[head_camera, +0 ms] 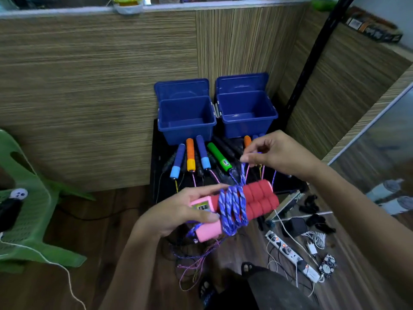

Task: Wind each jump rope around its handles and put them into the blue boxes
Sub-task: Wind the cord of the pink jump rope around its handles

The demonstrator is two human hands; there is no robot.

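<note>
Left hand (178,211) clamps paired pink-and-red foam handles (237,206); right hand (274,153) pinches blue braided rope (232,204) taut above. Slack there risks coils slipping loose.

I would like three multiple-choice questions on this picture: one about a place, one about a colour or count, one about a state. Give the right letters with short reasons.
1. Where do the two blue plastic boxes stand?
A. behind the loose rope handles
B. on the green plastic chair
C. on the floor by the power strip

2. What colour is the braided rope wound round the red-and-pink foam handles?
A. yellow
B. purple-blue
C. black

3. The boxes are:
A. shut
B. open and full
C. open, with no ropes inside

Answers: 1 A, they stand at the back of the dark table; 2 B, the coils show purple-blue; 3 C, lids are up and the interiors look bare.
</note>
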